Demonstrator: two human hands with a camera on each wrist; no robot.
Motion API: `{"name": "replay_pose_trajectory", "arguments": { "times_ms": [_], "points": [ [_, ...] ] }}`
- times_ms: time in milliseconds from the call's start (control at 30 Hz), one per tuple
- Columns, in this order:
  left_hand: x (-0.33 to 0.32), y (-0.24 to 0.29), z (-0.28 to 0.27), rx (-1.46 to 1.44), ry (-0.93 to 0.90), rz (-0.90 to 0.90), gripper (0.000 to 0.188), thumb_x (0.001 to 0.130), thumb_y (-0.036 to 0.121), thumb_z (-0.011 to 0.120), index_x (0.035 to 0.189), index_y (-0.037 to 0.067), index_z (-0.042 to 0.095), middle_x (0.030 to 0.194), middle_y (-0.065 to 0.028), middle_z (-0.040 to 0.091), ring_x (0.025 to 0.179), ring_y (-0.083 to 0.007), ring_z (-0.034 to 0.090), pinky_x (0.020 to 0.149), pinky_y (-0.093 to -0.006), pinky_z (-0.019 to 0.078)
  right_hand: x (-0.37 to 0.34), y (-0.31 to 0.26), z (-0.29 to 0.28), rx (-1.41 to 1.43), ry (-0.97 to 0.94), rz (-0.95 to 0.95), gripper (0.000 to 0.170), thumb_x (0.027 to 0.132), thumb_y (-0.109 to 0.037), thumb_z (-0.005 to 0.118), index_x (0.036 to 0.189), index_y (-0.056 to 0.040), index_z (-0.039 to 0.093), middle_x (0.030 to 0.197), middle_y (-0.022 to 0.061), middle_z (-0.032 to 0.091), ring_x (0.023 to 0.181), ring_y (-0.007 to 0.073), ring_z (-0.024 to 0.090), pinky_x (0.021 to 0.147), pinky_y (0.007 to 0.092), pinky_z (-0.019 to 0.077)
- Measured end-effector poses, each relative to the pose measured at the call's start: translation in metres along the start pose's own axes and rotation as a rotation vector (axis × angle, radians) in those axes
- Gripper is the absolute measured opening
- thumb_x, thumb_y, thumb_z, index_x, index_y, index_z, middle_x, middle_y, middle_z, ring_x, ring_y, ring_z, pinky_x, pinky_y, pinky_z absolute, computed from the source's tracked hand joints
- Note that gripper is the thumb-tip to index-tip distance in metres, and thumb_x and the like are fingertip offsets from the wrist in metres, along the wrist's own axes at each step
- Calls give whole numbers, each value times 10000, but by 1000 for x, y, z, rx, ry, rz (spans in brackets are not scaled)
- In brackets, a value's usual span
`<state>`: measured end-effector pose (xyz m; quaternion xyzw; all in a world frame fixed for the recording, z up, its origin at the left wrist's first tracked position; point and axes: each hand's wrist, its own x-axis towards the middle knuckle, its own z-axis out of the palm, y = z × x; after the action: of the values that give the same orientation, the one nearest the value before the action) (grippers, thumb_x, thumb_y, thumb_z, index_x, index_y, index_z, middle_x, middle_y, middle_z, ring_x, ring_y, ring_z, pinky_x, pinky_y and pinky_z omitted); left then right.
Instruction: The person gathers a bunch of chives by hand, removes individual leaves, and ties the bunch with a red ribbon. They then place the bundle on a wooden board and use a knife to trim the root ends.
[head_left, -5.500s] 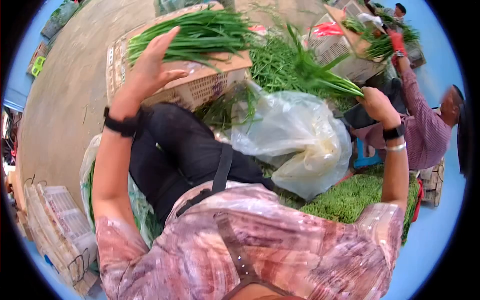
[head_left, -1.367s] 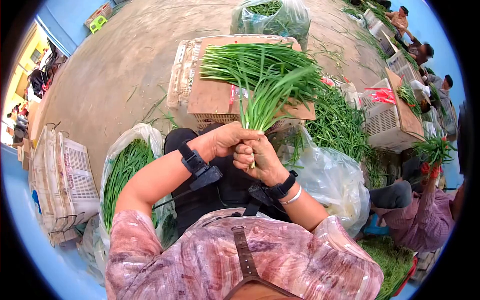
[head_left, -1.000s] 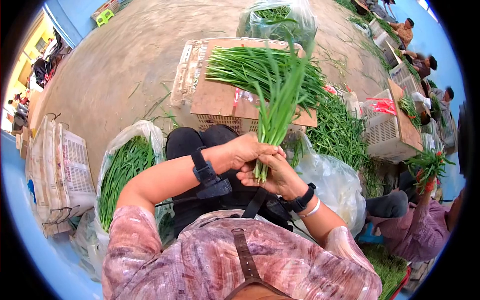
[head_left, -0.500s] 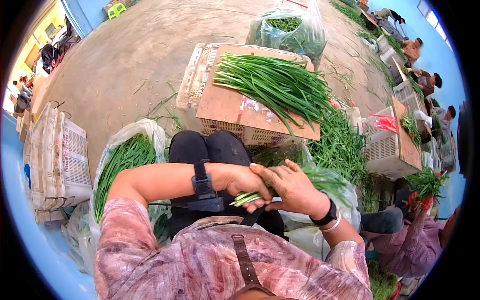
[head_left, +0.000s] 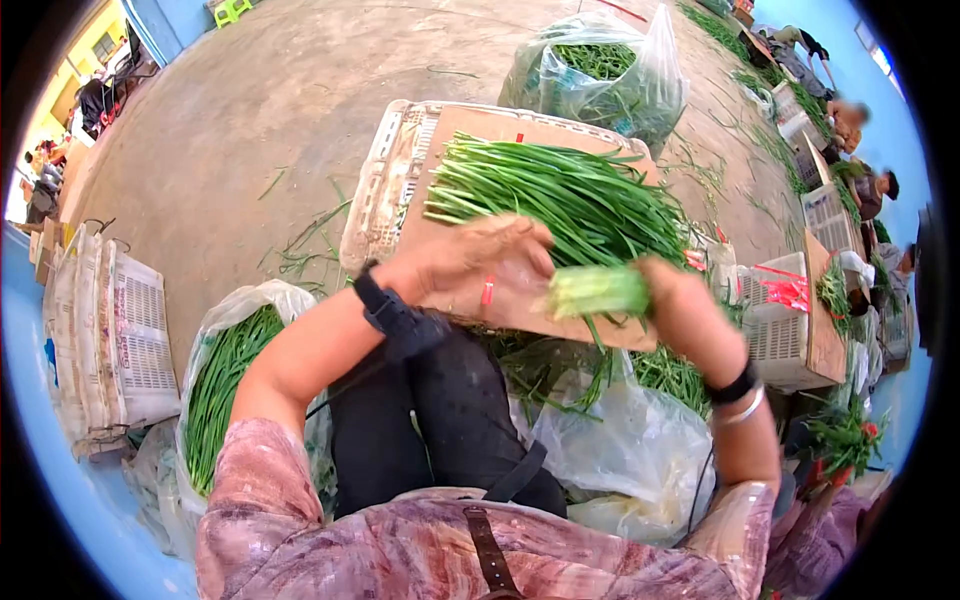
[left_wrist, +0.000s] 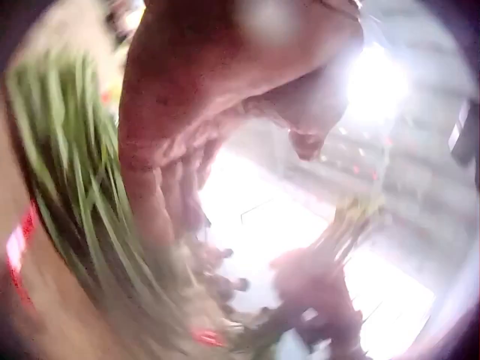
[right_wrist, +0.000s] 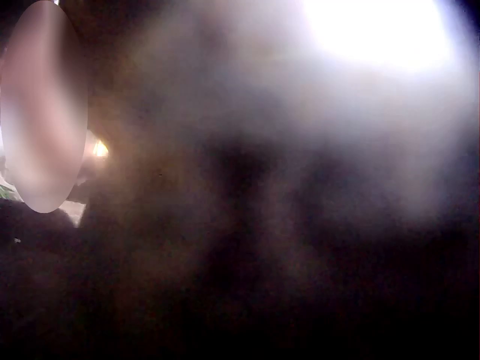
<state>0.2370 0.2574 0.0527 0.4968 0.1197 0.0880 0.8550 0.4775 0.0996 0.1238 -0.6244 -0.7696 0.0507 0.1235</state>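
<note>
My right hand (head_left: 685, 300) grips a small bunch of garlic chives (head_left: 600, 290), blurred by motion, its pale stem ends facing left. Just left of those ends, my left hand (head_left: 490, 258) hovers over the near side of the cardboard with relaxed fingers and holds nothing. In the left wrist view the same left hand (left_wrist: 225, 82) has its thumb apart from the loosely bent fingers. A large pile of garlic chives (head_left: 565, 195) lies behind both hands on the cardboard sheet (head_left: 420, 235), which tops an upturned plastic crate (head_left: 375, 190). The right wrist view is dark and blurred.
A clear plastic bag (head_left: 620, 440) lies by the right knee. To the left stand an open bag of chives (head_left: 235, 375) and stacked crates (head_left: 125, 345). Another filled bag (head_left: 600, 85) is beyond the cardboard. Other people sit along the right, near a crate with red ties (head_left: 785, 290).
The hands have come apart and moved forward over the cardboard. The right hand now has the chive bunch alone; the left has let go. The bunch's stem ends still face left.
</note>
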Motion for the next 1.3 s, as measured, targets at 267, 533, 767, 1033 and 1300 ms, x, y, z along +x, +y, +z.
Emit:
{"name": "replay_pose_trajectory", "arguments": {
  "times_ms": [267,533,767,1033,1300],
  "points": [
    [49,-14,-97,2270,658,533,1165,505,337,856,1445,61,225,1473,-180,243,1387,-326,215,1079,-595,200,228,118,6,-187,-163,-35,312,772,-34,565,1056,20,446,906,267,599,887,423,577,732,476,462],
    [52,-12,-97,2072,592,249,1089,552,375,818,1428,58,255,1395,-164,368,1304,-305,354,1061,-589,245,300,78,109,-118,-272,-156,234,777,-92,594,941,62,530,828,273,625,830,415,621,718,465,499],
    [53,-19,-100,2070,616,300,964,589,283,775,1388,-2,316,1366,-162,390,1287,-300,373,1062,-551,256,282,75,148,-170,-142,-169,143,780,-84,530,828,37,588,753,254,632,730,395,639,634,459,510],
    [68,-3,-102,2232,821,378,1203,499,377,816,1444,1,173,1462,-189,273,1348,-328,307,1097,-564,157,285,80,164,-268,-287,-260,214,846,-169,486,860,-65,673,900,171,675,842,323,656,728,431,516],
    [74,11,-116,1768,504,-30,1387,445,411,877,1461,37,10,1443,-165,331,1318,-319,359,1081,-605,161,283,72,124,-109,-463,-223,259,748,-196,616,905,3,673,934,217,657,888,358,634,771,411,505]
  ]
}}
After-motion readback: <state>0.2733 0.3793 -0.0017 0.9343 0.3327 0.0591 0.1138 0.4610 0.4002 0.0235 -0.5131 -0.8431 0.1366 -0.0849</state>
